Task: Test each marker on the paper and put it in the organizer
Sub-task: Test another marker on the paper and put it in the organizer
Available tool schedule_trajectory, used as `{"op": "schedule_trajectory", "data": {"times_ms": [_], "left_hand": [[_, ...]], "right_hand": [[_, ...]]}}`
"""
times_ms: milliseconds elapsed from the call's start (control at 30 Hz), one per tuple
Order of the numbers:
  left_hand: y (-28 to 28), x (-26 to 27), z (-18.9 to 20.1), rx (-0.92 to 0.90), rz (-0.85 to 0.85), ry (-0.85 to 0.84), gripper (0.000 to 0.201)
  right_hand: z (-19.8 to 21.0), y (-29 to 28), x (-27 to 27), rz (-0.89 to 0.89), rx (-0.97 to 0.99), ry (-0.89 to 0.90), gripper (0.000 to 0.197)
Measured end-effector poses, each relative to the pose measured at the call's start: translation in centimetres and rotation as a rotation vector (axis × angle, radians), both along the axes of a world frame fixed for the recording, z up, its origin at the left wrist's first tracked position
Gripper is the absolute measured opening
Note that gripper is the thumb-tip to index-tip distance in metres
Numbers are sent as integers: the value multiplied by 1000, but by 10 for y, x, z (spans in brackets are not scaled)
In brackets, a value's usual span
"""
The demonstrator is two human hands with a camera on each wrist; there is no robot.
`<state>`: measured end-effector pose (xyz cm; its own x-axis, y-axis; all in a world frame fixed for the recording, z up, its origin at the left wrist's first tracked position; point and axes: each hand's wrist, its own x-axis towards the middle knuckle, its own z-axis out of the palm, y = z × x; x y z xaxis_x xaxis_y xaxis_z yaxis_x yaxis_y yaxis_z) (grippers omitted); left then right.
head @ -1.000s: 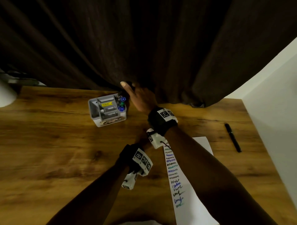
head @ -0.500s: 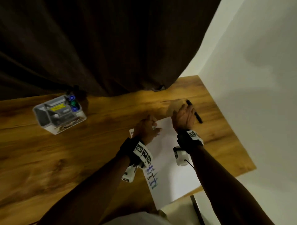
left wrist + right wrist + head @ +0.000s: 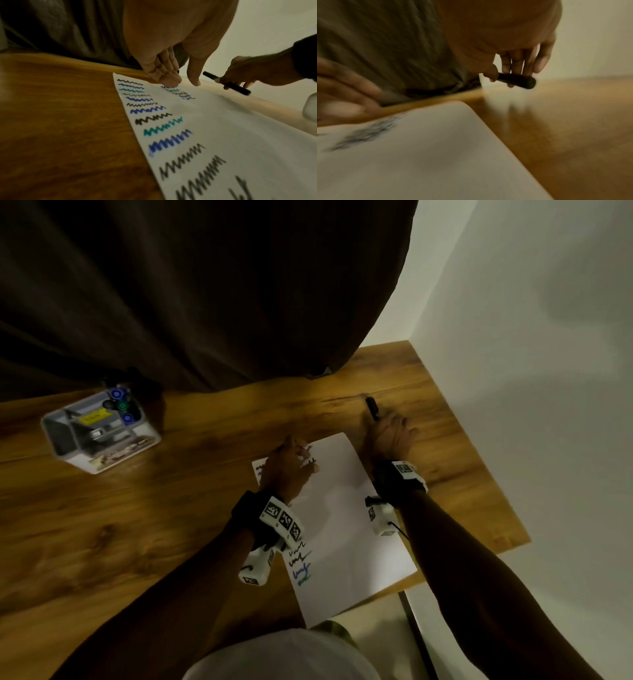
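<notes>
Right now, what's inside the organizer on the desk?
The organizer holds marker caps in its far corner compartment: blue, green and a dark one. A yellow label shows in the middle. The marker barrels and the compartment floors are hidden from view.

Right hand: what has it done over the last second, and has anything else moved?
The right hand left the organizer, crossed to the table's right side and now grips the black marker that lay loose there. The left hand stays on the paper. Organizer and paper have not moved.
</notes>
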<state>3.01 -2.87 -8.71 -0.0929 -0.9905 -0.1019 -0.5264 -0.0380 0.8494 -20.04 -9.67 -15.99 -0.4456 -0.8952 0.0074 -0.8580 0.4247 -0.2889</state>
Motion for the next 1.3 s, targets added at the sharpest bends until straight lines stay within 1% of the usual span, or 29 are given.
{"op": "schedule_trajectory", "data": {"times_ms": [33, 67, 100, 133, 167, 200, 267, 333, 400, 433, 533, 567, 600, 633, 700, 767, 833, 900, 967, 1033, 1100, 1133, 1167, 1233, 1267, 1300], "left_hand": [[2, 2, 3, -12, 13, 32, 46], [3, 4, 3, -54, 27, 69, 47], [6, 6, 3, -95, 49, 75, 51], [8, 8, 1, -127, 70, 65, 57], [11, 10, 1, -155, 77, 37, 61], [12, 11, 0, -199, 64, -42, 63], [15, 16, 4, -281, -26, -222, 58], [15, 21, 8, -283, -120, -320, 54], [18, 26, 13, -321, -193, -396, 56], [20, 28, 17, -329, -195, -414, 52], [28, 30, 24, -177, -164, -384, 42], [30, 29, 23, -141, -179, -354, 41], [32, 29, 22, -135, -204, -317, 37], [35, 28, 23, -147, -240, -277, 32], [39, 26, 24, -187, -313, -271, 24], [43, 25, 25, -250, -353, -330, 26], [46, 24, 31, -290, -351, -371, 28], [44, 20, 42, -270, -351, -348, 32], [41, 13, 54, -165, -400, -294, 40], [39, 7, 63, 30, -435, -208, 50], [37, 11, 60, 257, -351, -106, 56], [37, 18, 54, 325, -298, -82, 59], [37, 27, 46, 358, -273, -83, 61], [38, 47, 30, 322, -272, -141, 65], [38, 55, 23, 290, -274, -185, 63], [38, 60, 21, 263, -271, -211, 57]], "right_hand": [[63, 15, 28, 9, -83, 65, 34], [93, 24, 43, 96, -165, 74, 28], [110, 34, 52, 200, -194, -12, 28], [120, 40, 59, 329, -173, -100, 28], [121, 45, 63, 427, -117, -150, 26], [122, 48, 70, 507, -79, -191, 25], [125, 54, 79, 561, -56, -316, 22], [134, 59, 86, 556, -61, -498, 22], [135, 65, 85, 514, -57, -757, 26], [135, 67, 83, 466, -46, -892, 29], [138, 80, 84, 287, 4, -1229, 40], [137, 85, 87, 263, 32, -1303, 44], [135, 89, 92, 263, 71, -1334, 47], [131, 93, 97, 276, 112, -1327, 50], [124, 98, 105, 294, 161, -1296, 50], [122, 100, 106, 285, 182, -1339, 47], [124, 101, 102, 263, 185, -1386, 38], [125, 102, 97, 219, 158, -1393, 33], [125, 103, 93, 218, 136, -1413, 32], [124, 106, 88, 235, 123, -1428, 34], [126, 108, 78, 194, 72, -1398, 38], [128, 108, 71, 153, 29, -1381, 37], [130, 109, 63, 111, -25, -1367, 34], [131, 109, 53, 73, -138, -1315, 26], [129, 112, 54, 71, -192, -1262, 22], [125, 115, 58, 72, -248, -1200, 21]]}}
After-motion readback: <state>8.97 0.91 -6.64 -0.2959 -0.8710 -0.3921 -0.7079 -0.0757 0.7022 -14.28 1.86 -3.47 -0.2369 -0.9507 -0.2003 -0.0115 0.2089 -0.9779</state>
